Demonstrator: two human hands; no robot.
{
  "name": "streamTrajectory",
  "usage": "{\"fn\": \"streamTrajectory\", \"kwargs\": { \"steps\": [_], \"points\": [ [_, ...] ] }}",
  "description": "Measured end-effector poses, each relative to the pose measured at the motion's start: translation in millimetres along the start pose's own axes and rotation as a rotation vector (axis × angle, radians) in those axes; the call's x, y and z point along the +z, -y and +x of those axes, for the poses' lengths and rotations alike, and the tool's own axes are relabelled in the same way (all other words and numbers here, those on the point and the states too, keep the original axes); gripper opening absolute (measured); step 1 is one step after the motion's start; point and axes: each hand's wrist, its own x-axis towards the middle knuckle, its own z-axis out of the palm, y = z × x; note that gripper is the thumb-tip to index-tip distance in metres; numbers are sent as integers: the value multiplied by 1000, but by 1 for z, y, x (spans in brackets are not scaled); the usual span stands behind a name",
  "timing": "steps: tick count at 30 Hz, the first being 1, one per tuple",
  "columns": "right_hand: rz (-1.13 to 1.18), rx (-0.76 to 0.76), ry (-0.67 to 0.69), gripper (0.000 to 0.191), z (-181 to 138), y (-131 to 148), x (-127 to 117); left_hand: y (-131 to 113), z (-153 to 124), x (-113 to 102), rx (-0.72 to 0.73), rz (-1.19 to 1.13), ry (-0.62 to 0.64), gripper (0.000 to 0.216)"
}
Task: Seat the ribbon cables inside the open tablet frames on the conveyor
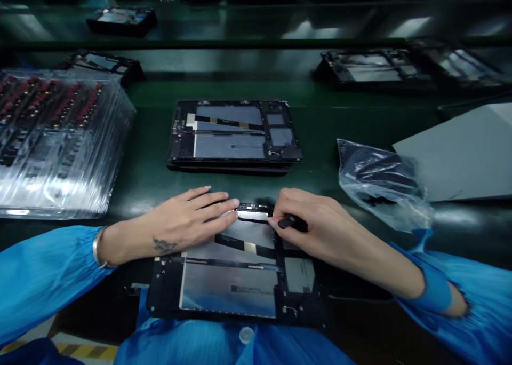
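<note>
Close to my body lies an opened tablet frame (pixel 230 287), black around the rim, with a silver panel and flat cables inside. My left hand (pixel 196 215) rests on its upper left part, palm down with the fingers stretched out, its fingertips by a narrow strip (pixel 252 214) along the far edge. At the far edge's right end, my right hand (pixel 312 221) is closed in a pinch around a small black piece (pixel 293 222). The kind of piece cannot be made out, and the hand hides part of it.
Beyond my hands sits a stack of similar tablet frames (pixel 230 135). Stacked clear plastic trays (pixel 60 146) of small parts stand left. To the right lie a clear plastic bag (pixel 380 186) with black items and a grey-white box (pixel 464 151). More frames (pixel 372 69) lie farther back.
</note>
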Motion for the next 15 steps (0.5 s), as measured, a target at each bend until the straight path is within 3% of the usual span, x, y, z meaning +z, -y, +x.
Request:
{"fn": "streamTrajectory", "kwargs": {
  "steps": [15],
  "points": [
    [-89, -27, 0, 13, 1, 0, 2, -4, 1, -4, 42, 130, 28, 39]
  ]
}}
